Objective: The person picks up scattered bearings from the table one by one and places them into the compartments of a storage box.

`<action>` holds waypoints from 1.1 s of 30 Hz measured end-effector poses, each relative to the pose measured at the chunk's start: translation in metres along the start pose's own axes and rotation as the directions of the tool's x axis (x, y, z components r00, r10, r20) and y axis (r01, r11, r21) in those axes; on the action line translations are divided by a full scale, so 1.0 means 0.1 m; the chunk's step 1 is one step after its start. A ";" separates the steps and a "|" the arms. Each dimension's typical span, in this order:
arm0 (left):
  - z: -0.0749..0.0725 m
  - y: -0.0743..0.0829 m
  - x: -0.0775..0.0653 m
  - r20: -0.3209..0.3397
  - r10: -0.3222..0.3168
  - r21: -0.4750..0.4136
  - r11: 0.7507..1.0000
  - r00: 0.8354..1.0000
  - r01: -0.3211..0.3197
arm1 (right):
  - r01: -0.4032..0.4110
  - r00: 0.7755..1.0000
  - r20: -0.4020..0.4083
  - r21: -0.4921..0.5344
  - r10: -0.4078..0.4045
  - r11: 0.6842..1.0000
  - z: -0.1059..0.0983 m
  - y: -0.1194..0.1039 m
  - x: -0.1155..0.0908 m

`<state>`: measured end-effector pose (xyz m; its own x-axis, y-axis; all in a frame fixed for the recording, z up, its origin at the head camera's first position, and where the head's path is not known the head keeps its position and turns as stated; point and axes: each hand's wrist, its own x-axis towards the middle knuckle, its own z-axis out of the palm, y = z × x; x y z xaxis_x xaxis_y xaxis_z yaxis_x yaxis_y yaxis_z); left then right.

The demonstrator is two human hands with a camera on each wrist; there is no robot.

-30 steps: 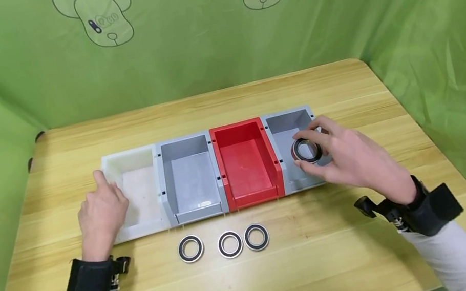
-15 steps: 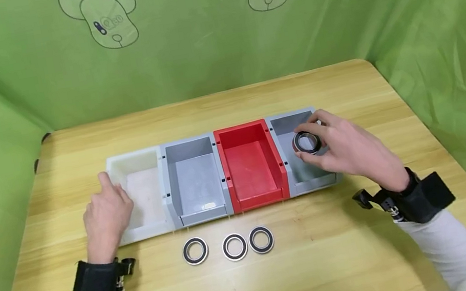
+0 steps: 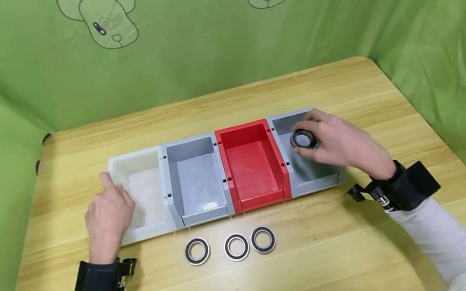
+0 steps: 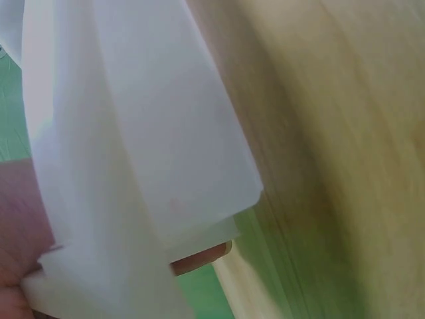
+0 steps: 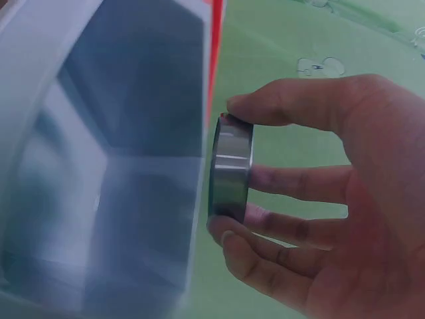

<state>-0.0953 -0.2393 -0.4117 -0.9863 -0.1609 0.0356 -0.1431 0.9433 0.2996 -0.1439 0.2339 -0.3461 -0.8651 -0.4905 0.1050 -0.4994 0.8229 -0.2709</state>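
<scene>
Over the right-hand grey bin (image 3: 319,184), my right hand (image 3: 340,142) holds a black-faced ball bearing (image 3: 293,141) by its rim. In the right wrist view, thumb and fingertips pinch the metal outer edge of the bearing (image 5: 232,169), which stands apart from the bin wall. My left hand (image 3: 107,217) grips the left wall of the white bin (image 3: 147,230). The left wrist view shows a fingertip (image 4: 216,256) protruding past the white wall, with other fingers hidden. Three more bearings lie flat on the table: one left (image 3: 197,251), one middle (image 3: 237,246), one right (image 3: 263,239).
The bins stand joined in a row on the wooden table (image 3: 285,282). A second grey bin (image 3: 205,217) and a red bin (image 3: 263,200) sit between the white bin and the right-hand grey one. Green printed cloth (image 3: 196,42) hangs behind and along both sides.
My right hand has shifted slightly left and away from me with the bearing over the grey bin. The left hand keeps its place on the white bin. The head view has shifted a little.
</scene>
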 end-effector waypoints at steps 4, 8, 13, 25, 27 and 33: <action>0.01 0.00 0.00 -0.002 -0.002 0.000 1.000 1.000 0.002 | -0.024 0.998 0.052 -0.007 0.024 1.000 0.09 0.05 0.07; 0.01 0.00 0.00 -0.005 -0.001 0.001 1.000 1.000 0.001 | -0.054 0.993 0.103 -0.006 0.054 0.999 0.17 0.07 0.13; 0.03 0.00 0.00 -0.011 0.005 0.001 1.000 1.000 -0.005 | -0.066 0.987 0.145 -0.011 0.067 0.998 0.25 0.10 0.19; 0.04 0.00 0.00 -0.020 0.001 -0.007 1.000 1.000 -0.001 | -0.103 0.969 0.222 -0.049 0.112 0.993 0.36 0.14 0.26; 0.04 -0.01 0.00 -0.022 0.001 -0.005 1.000 1.000 -0.001 | -0.107 0.966 0.230 -0.056 0.117 0.993 0.38 0.15 0.26; 0.04 -0.01 0.00 -0.023 -0.004 -0.004 1.000 1.000 0.004 | -0.121 0.957 0.258 -0.057 0.132 0.991 0.42 0.15 0.30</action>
<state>-0.0953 -0.2388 -0.4159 -0.9836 -0.1715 0.0560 -0.1468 0.9414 0.3036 -0.1753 0.2200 -0.3875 -0.8819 -0.4348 -0.1823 -0.3925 0.8913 -0.2270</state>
